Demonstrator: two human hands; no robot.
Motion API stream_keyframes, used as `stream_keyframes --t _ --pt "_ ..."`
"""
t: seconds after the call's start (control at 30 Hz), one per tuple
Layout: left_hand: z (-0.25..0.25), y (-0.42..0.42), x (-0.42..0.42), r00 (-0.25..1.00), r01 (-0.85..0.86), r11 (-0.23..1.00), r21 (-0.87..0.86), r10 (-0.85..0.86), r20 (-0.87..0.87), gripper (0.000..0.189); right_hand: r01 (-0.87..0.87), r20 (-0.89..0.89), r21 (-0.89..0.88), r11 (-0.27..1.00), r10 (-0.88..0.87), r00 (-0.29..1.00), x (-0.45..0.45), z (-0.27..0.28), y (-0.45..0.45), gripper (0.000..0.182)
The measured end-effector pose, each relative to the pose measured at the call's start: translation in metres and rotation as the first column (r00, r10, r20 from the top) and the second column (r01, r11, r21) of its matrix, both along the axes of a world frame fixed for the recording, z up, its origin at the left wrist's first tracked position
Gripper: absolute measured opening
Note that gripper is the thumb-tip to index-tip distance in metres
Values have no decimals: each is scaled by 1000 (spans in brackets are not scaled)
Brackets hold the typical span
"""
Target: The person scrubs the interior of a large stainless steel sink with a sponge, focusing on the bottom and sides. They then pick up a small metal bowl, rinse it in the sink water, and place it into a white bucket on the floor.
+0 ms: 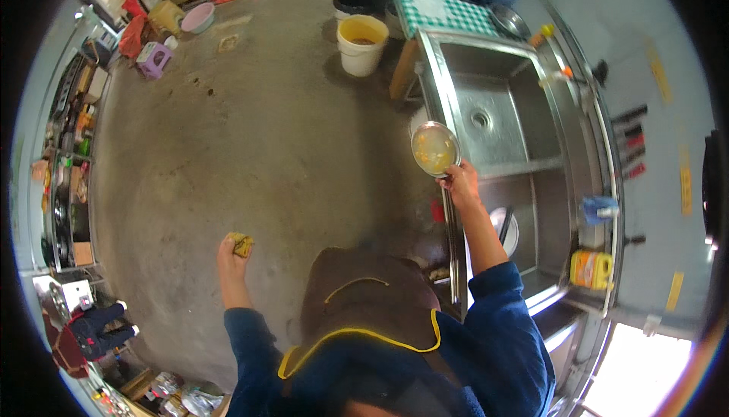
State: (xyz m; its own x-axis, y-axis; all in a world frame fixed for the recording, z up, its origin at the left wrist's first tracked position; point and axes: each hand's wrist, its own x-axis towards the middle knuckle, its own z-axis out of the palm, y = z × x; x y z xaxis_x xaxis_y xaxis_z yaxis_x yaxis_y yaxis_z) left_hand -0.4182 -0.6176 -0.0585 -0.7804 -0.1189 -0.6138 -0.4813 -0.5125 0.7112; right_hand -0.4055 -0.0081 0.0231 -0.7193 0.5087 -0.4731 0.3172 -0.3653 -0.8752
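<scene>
My right hand (460,183) grips the rim of a round metal bowl (436,149) that holds cloudy yellowish liquid with small orange and pale bits. The bowl is at the front edge of a stainless steel double sink (444,98). My left hand (232,252), out to the left above the floor, is closed on a crumpled yellow cloth or sponge (241,244); which of the two I cannot tell. In the sink's nearer basin lies a white plate (512,235) with a dark-handled utensil (505,224) across it. The farther basin shows its drain (480,120).
A white bucket (361,53) with brownish contents stands on the floor beyond the bowl, before a black-lined bin (356,0). A table with a green checked cloth (416,1) adjoins the sink. A purple stool (154,59) and shelves (71,161) stand left; a yellow jug (591,269) is right.
</scene>
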Motion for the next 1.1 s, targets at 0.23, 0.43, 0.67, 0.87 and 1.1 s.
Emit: stream_keyframes --t 0.23,0.43,0.67,0.87,1.1 --pt "-11 8 -93 982 -190 982 11 190 16 33 -28 -33 -61 998 26 999 -230 -46 14 26" --pt "-20 12 -225 957 -268 963 -23 269 109 37 -18 -20 -74 997 17 1000 -403 -70 15 25" --pt "2 37 -375 990 -133 991 8 133 36 35 35 44 -85 996 -31 999 -593 -127 45 30" --pt "0 110 -491 991 -130 990 -50 132 23 28 76 210 3 997 -75 975 -733 -221 101 30" --pt "-30 208 -540 990 -48 936 -350 90 105 30 -177 520 219 959 39 853 -851 -295 138 33"
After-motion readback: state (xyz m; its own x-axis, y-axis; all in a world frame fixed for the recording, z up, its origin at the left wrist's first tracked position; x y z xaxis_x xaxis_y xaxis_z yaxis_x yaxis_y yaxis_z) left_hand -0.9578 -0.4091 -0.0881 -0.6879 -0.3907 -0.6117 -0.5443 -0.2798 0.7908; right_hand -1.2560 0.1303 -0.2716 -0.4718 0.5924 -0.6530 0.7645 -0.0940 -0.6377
